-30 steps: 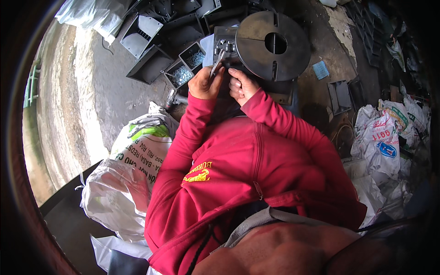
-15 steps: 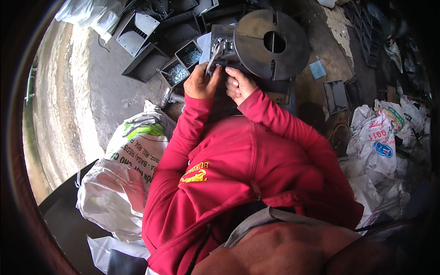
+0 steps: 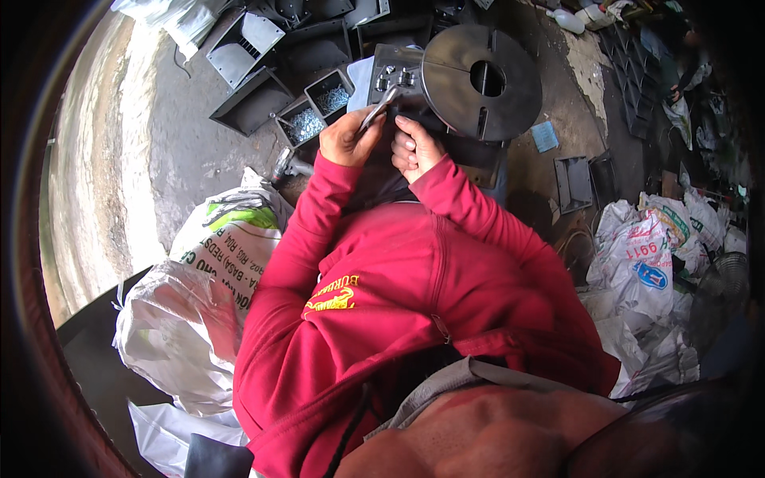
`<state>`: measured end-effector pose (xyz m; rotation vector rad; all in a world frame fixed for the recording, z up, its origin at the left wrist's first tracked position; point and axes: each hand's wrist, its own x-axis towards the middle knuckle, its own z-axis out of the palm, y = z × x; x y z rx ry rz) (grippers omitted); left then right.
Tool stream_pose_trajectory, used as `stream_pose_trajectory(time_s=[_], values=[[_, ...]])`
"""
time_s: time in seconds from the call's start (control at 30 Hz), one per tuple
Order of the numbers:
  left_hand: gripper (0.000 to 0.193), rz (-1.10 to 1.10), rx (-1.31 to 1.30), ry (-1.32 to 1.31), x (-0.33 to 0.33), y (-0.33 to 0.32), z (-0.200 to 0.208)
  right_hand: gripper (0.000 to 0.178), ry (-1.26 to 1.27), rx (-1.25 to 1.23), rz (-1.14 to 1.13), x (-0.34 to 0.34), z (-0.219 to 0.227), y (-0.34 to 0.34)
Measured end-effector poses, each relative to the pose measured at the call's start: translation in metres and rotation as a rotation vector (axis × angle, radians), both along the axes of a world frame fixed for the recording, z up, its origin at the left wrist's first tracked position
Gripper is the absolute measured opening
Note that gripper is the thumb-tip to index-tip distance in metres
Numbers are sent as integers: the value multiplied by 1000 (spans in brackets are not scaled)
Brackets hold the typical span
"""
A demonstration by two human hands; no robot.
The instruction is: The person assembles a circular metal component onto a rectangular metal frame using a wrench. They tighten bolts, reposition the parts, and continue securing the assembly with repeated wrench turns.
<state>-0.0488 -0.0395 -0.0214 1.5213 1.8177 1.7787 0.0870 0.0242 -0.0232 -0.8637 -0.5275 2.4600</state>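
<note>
Fingers of the left hand [image 3: 346, 142] grasp the wrench [image 3: 381, 108] at the near edge of the black plate [image 3: 410, 101]; those of the right hand [image 3: 418, 149] are curled, contents hidden. The slotted disc [image 3: 449, 78] obstructs the plate's right side; fastener bins [image 3: 289, 113] stand left. Versus half a second earlier, the wrench leans further right. Its long axis runs diagonally, head pointing forward and right.
</note>
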Motion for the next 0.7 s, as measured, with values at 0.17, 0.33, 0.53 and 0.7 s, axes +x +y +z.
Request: stream_pose_trajectory(time_s=[0.17, 0.33, 0.53, 0.7], values=[[19, 108, -193, -82, 9, -5, 3, 23, -21, -5, -7, 0, -1, -3], [18, -67, -154, -4, -6, -2, -9, 29, -18, 41, 35, 1, -4, 1], [24, 114, 42, 6, 10, -6, 3, 22, 27, -34, 20, 1, -6, 2], [18, 66, -57, -17, 3, -4, -3, 31, -17, 22, 43, -1, -1, 3]])
